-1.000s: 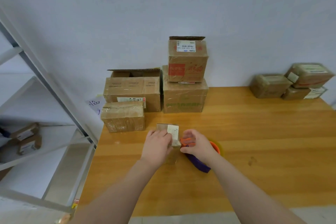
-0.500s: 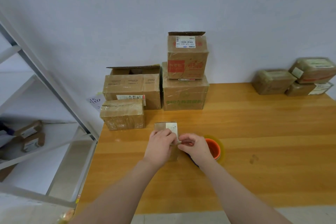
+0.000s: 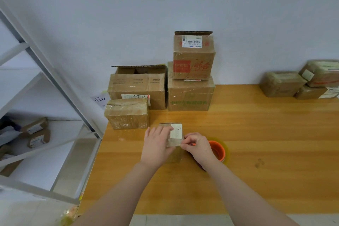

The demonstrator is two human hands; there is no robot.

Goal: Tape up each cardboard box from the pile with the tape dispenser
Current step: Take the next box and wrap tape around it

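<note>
Grey-white metal shelf (image 3: 55, 77) stands at the far left, off the table (image 3: 266, 143), with a few little parcels (image 3: 36, 132) on its lower board. Next comes the pile (image 3: 165, 86) at the table's back left corner. It has a low box (image 3: 126, 113) wrapped in tape in front and a wide box (image 3: 137, 88) with its flaps up behind. Beside these, a green-printed box (image 3: 190, 95) carries an open-topped box (image 3: 193, 57). Just in front of the pile, toward the table's front middle, sits the small box (image 3: 173, 141) being sealed, with a white label (image 3: 176, 130) on its upper face. The left hand (image 3: 156, 145) lies over its top and left side, fingers curled down round it, pinning it to the wood. The right hand (image 3: 198, 147) meets it at the box's near right corner, fingers curled round the tape dispenser (image 3: 218, 150). The dispenser's orange core and tape roll show just past the knuckles; whether the fingertips also nip the tape end I cannot tell. Farther right, well apart against the wall, lie three taped packages (image 3: 282, 84), probably finished ones.

The step looks like laying a strip across this small box. To do it well, hold the box firmly with the left hand so it cannot slide, and press the tape end flat before pulling. Draw the dispenser straight along the seam under steady tension, and carry it over the edge before tearing, so no flap lifts
</note>
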